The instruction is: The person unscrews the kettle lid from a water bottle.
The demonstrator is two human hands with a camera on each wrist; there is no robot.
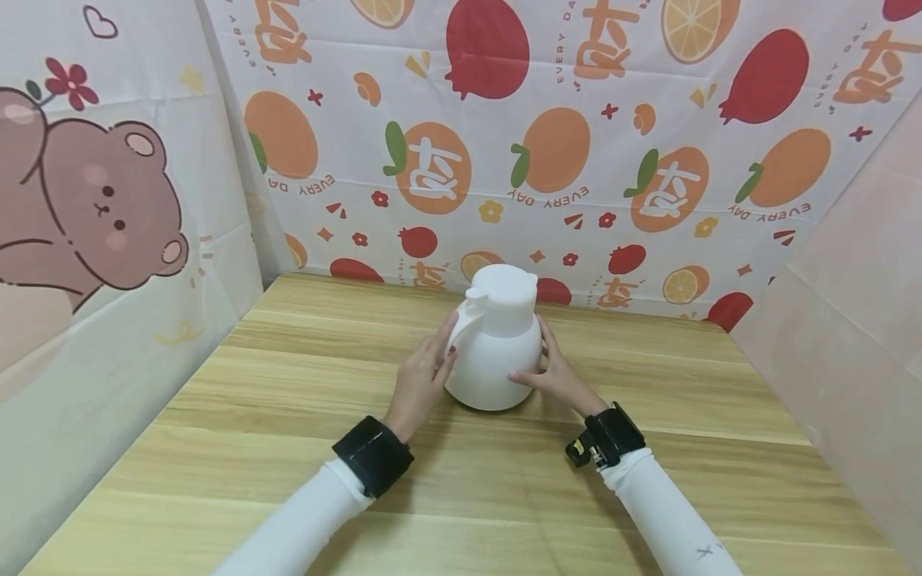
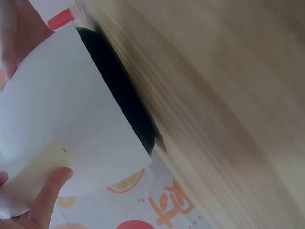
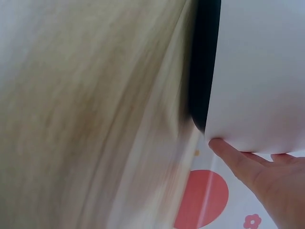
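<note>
A white thermos jug (image 1: 497, 368) with a rounded body, lid and dark base stands near the back of the wooden table. Its handle (image 2: 33, 176) points toward the left hand. In the head view, my left hand (image 1: 418, 384) grips this handle, with a finger and thumb on either side of it. My right hand (image 1: 562, 380) holds the body's right side, thumb at the front and fingers farther back. The right wrist view shows right-hand fingers (image 3: 238, 160) against the white wall, just above the dark base (image 3: 205, 67). The jug hides some fingertips.
The wooden table (image 1: 288, 480) reaches back to a fruit-print cloth (image 1: 598, 96) hanging close behind the jug. A bear-print cloth (image 1: 94, 208) hangs on the left, and a pale cloth (image 1: 864, 304) borders the right side.
</note>
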